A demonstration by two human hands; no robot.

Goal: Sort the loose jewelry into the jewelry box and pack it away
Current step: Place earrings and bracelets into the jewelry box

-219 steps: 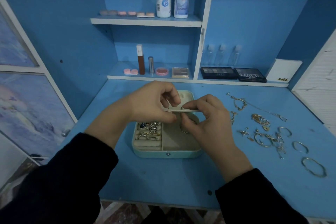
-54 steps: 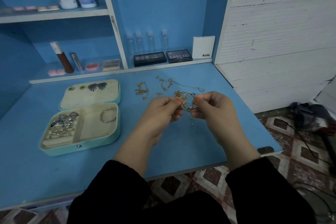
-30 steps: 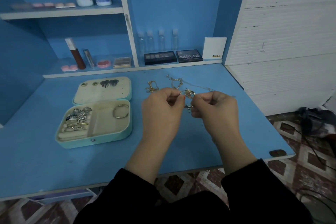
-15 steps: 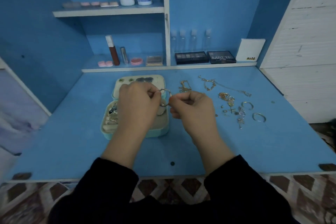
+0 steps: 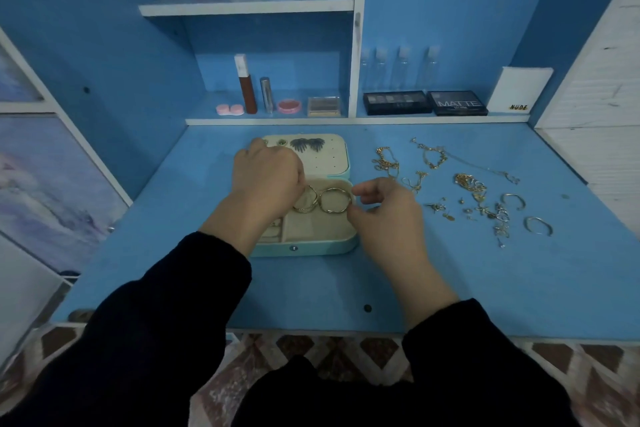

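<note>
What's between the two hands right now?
Head view: a left bangle and a right bangle, side by side over the jewelry box. The right hand pinches the right bangle; the left hand meets the left bangle, grip hidden.

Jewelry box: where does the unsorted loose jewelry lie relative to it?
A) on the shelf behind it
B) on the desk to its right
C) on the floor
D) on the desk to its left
B: the loose jewelry is scattered on the desk to the right of the open jewelry box, beyond the right hand, which pinches the right bangle; the left hand holds the left bangle.
</note>
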